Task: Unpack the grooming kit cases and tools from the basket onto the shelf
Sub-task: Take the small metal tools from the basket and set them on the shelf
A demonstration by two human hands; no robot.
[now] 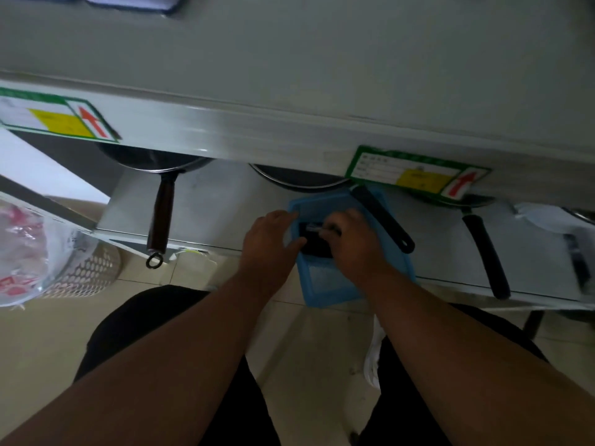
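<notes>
Blue plastic basket (328, 292) is being reached into: a black case (314, 244) is being steadied by the part-open left hand (269, 241), while a small metal tool (314, 227) is being pinched by the right hand (354, 243); lifting to the shelf (289, 91) is probably called for next.

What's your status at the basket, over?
Both hands in blue basket. Right hand pinching a small metal tool; left hand steadying the black case. Pan handle overhangs basket's far corner.

Grey metal shelving unit (289, 130) with green-bordered labels (415, 175) on its front edge, frying pans (161, 201) on the lower tier, over beige tiled floor (42, 342); dim, flat lighting.
</notes>
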